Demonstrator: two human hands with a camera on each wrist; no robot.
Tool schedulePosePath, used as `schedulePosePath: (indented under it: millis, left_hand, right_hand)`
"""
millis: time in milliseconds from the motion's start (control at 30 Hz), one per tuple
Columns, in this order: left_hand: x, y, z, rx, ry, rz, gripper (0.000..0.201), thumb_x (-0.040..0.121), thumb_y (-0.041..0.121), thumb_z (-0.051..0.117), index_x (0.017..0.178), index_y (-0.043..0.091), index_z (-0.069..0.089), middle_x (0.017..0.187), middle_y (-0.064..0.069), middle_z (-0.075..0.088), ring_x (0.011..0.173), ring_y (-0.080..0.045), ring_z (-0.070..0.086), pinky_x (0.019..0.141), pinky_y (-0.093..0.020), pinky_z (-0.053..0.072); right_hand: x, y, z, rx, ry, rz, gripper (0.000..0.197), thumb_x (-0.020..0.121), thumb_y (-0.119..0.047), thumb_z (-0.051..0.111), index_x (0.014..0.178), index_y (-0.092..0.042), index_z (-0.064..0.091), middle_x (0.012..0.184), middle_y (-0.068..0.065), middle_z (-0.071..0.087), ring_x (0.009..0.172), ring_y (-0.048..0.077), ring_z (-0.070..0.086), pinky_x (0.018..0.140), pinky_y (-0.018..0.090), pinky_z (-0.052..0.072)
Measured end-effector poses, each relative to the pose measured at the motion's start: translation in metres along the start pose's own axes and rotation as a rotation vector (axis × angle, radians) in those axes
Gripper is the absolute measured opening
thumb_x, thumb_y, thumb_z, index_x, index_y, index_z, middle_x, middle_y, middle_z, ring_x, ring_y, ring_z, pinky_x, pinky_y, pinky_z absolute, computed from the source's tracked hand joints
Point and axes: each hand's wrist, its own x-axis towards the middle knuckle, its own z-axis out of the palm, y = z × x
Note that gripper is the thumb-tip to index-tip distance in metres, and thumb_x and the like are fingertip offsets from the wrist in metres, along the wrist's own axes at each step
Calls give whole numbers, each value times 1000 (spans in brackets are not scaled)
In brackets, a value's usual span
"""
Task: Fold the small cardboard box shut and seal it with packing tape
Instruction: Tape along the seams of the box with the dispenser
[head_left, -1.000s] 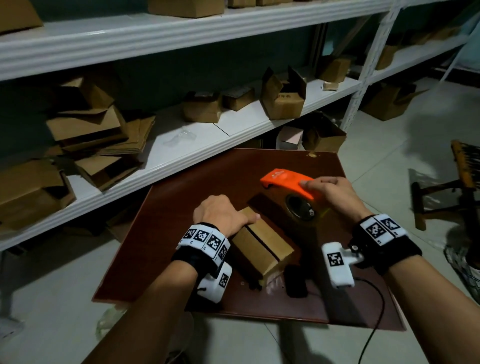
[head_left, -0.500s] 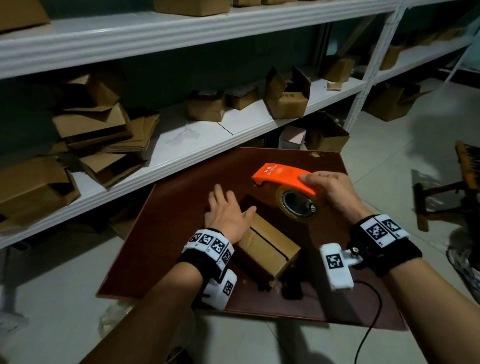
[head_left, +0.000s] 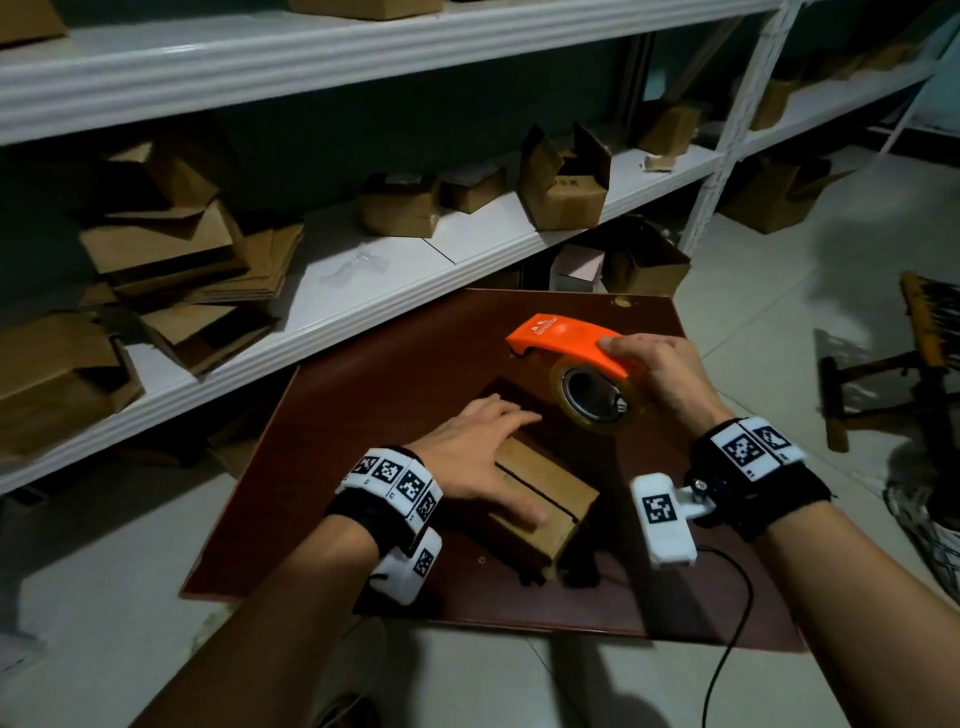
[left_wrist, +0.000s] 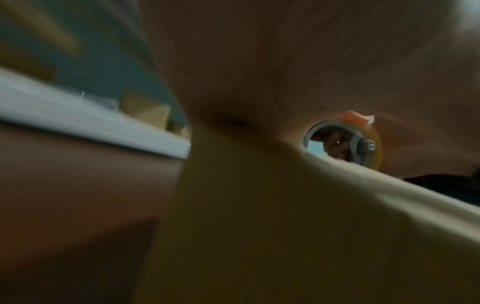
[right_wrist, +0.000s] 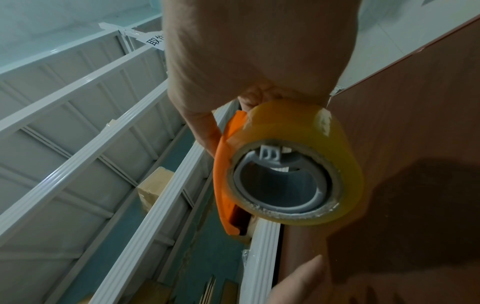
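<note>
Small cardboard box (head_left: 540, 499) on brown table (head_left: 363, 395), flaps folded down, centre seam untaped. Left hand (head_left: 475, 460) lies flat on top, fingers straight, pressing flaps. Right hand (head_left: 662, 379) curled round orange tape dispenser (head_left: 569, 340), held above table beyond box. Risks — flaps spring up if palm lifts; tape could land off seam or catch left fingers; box may skid under pull.

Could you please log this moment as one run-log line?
left hand: flat on cardboard box, flaps closed | right hand: holds orange tape dispenser above table | seam: untaped
</note>
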Motion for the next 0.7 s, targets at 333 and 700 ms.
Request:
schedulePosePath:
  millis: [333, 700]
  left_hand:
    - [5, 7, 11, 434, 194, -26, 109, 81, 94, 36, 167, 32, 13, 158, -3, 42, 147, -25, 35, 128, -53, 19]
    - [14, 5, 14, 532, 124, 68, 121, 84, 60, 75, 166, 31, -10, 155, -11, 34, 134, -27, 39, 113, -46, 37]
  right_hand:
    - [-1, -2, -5, 39, -8, -18, 36, 80, -35, 81, 99, -4, 77, 86, 14, 76, 78, 32, 70, 66, 38, 56]
    - [-4, -6, -9, 81, 20, -32, 44, 71, -43, 83, 96, -7, 77, 96, 20, 77, 100, 48, 71, 92, 65, 55]
